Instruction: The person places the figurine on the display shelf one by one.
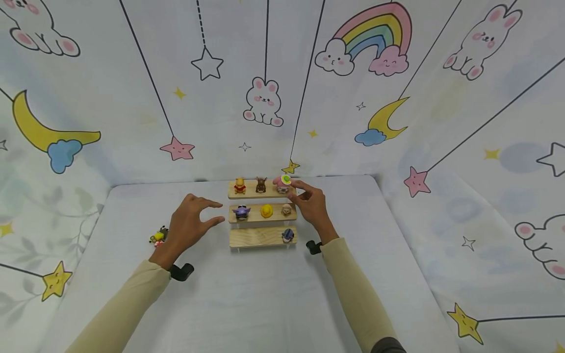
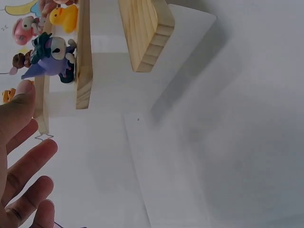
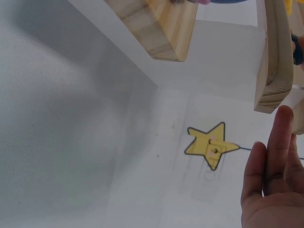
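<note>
At the right end of the top wooden tier [image 1: 249,194], my right hand [image 1: 312,203] has its thumb and index fingertips at a pink figurine [image 1: 280,186] with a round yellow-green piece on it. The fingers look mostly straight in the right wrist view, where that figurine is out of sight. My left hand [image 1: 189,223] is held left of the shelf, thumb and fingers spread apart with nothing between them. Nearest to it is a purple-winged figurine [image 2: 50,59] on the middle tier [image 1: 253,218]. A yellow duck [image 1: 267,211] and a beige figurine [image 1: 286,210] share that tier.
A yellow bear [image 1: 240,186] and a brown figurine [image 1: 261,185] stand on the top tier. The bottom tier [image 1: 253,238] bears a blue-grey figurine [image 1: 288,235]. Several small toys [image 1: 158,237] lie beside my left wrist on the white table [image 1: 265,304]. Behind rises a printed cloth backdrop [image 1: 220,117].
</note>
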A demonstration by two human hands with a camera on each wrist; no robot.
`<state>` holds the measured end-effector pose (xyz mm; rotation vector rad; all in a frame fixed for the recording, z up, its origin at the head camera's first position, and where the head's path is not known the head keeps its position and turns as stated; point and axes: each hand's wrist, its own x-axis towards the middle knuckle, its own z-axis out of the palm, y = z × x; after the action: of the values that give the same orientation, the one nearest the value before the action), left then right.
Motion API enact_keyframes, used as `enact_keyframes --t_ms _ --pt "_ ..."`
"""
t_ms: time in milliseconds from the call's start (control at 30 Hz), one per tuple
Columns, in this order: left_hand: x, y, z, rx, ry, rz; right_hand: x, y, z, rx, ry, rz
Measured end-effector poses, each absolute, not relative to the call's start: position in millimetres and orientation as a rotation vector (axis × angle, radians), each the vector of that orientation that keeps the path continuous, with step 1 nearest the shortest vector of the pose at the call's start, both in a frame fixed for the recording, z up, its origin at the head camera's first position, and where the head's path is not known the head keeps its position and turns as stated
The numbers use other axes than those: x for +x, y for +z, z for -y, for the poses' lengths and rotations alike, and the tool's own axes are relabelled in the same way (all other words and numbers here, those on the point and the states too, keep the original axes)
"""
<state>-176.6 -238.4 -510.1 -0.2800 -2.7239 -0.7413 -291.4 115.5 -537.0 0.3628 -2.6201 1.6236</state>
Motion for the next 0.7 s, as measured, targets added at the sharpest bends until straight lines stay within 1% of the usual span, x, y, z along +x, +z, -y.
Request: enact_keyframes --t_ms 700 --pt "-160.1 -518.1 283.3 -0.146 -0.739 2.64 -290.7 -537.0 -116.0 0.337 1.648 2.631"
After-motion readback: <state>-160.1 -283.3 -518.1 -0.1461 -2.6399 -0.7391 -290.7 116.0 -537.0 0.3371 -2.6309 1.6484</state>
